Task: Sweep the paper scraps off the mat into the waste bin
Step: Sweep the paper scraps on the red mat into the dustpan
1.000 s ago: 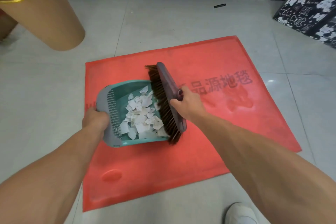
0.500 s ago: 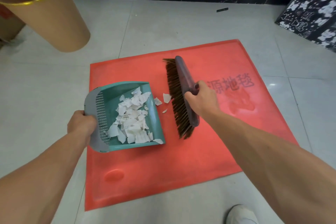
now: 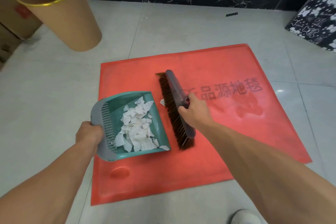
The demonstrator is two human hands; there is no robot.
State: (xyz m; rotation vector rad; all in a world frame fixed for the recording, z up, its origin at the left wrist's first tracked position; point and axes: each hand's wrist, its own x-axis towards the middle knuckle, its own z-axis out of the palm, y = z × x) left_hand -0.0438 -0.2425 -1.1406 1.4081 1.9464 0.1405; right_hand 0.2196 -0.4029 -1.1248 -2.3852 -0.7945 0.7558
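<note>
Waste bin (image 3: 60, 14) interior hidden, rim cut off top-left. Paper scraps (image 3: 138, 127) — white, torn — heaped in teal dustpan (image 3: 127, 125) on red mat (image 3: 181, 174); one scrap (image 3: 162, 102) half-hidden by brush (image 3: 177, 109) bristles. Left hand (image 3: 89, 132) closed around dustpan, right hand (image 3: 193, 112) closed around brush.

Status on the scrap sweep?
Left hand grips teal dustpan, scraps loaded. Right hand holds brown brush. One scrap left on red mat.
</note>
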